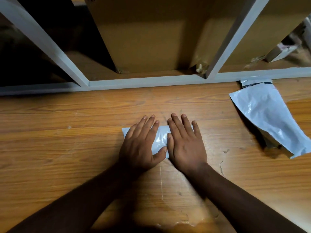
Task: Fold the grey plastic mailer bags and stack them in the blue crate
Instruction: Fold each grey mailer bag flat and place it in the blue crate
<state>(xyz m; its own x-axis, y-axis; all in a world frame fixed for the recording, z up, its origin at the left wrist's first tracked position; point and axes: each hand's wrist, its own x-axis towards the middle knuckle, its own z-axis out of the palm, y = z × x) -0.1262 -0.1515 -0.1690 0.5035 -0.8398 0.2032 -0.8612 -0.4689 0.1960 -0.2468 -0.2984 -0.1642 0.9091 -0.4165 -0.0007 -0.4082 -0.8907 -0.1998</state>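
Note:
A folded grey mailer bag [160, 140] lies flat on the wooden table [67, 148], mid-frame. My left hand [141, 145] presses down on its left part with straight fingers, thumb lying along its near edge. My right hand [185, 143] lies flat on its right part, fingers spread and pointing away from me. Only the strip between my hands and the bag's left corner show. A second grey mailer bag [267, 118], unfolded and crinkled, lies at the right of the table. No blue crate is in view.
A grey metal shelf frame [143, 82] runs along the table's far edge. Behind it stand large cardboard boxes [148, 34]. The table's surface is chipped near the front [185, 221] and beside the unfolded bag.

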